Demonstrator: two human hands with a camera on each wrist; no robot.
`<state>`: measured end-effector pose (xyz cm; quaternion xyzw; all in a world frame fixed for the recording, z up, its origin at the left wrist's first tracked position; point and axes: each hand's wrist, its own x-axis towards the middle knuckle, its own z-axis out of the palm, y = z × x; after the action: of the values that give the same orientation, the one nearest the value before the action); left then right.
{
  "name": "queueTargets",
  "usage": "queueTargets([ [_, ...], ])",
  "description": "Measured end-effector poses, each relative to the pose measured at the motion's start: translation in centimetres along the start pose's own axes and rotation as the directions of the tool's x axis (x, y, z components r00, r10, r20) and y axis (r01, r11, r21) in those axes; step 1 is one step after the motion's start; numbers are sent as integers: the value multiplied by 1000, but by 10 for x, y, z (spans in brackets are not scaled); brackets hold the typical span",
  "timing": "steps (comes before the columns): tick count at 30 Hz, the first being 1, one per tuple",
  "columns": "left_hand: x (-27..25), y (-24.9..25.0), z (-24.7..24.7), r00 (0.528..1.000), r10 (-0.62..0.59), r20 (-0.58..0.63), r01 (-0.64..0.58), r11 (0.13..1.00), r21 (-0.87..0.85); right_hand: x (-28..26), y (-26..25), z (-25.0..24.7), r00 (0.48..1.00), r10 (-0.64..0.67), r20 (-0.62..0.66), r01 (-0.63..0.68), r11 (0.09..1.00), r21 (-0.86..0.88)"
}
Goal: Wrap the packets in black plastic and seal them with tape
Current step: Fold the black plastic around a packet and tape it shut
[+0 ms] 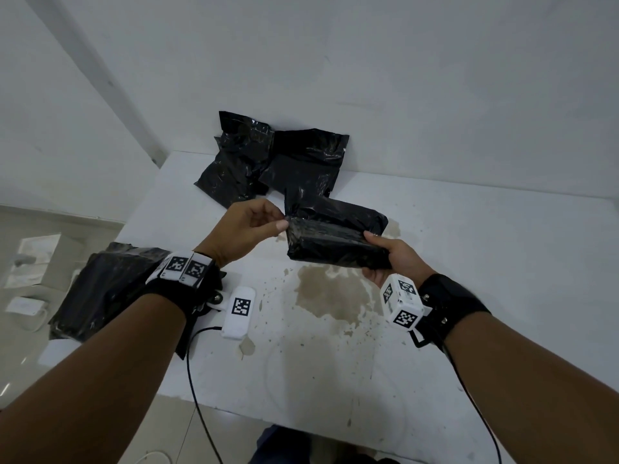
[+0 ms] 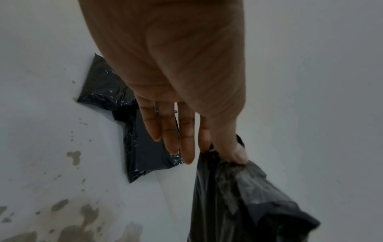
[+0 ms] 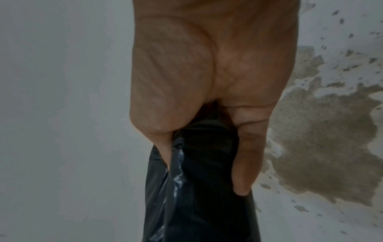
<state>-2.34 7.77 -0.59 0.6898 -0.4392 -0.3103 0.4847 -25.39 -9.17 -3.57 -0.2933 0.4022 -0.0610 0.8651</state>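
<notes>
Right hand (image 1: 385, 259) grips the wrapped packet (image 1: 335, 236) above the stained desk (image 1: 469, 262), steadying it while left hand (image 1: 248, 226) pinches loose plastic at its left end, likely to fold for taping.

Glossy, crinkled black plastic on the packet (image 1: 335, 236); stained matt white table (image 1: 469, 262)
</notes>
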Motion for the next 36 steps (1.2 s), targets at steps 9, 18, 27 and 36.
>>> queueTargets([
  [9,1,8,6,997,-56,-46,47,980,-193,-1,2,4,1000,4,-12,-4,999,53],
  [18,3,9,17,999,-13,-52,-3,958,-288,1,9,4,1000,9,-4,-8,995,99],
  [27,4,11,23,993,-41,-109,-10,905,-426,5,6,7,1000,15,3,-15,993,114],
  [36,9,11,12,844,-462,-273,405,882,-240,18,4,7,973,-215,-86,212,976,-43],
])
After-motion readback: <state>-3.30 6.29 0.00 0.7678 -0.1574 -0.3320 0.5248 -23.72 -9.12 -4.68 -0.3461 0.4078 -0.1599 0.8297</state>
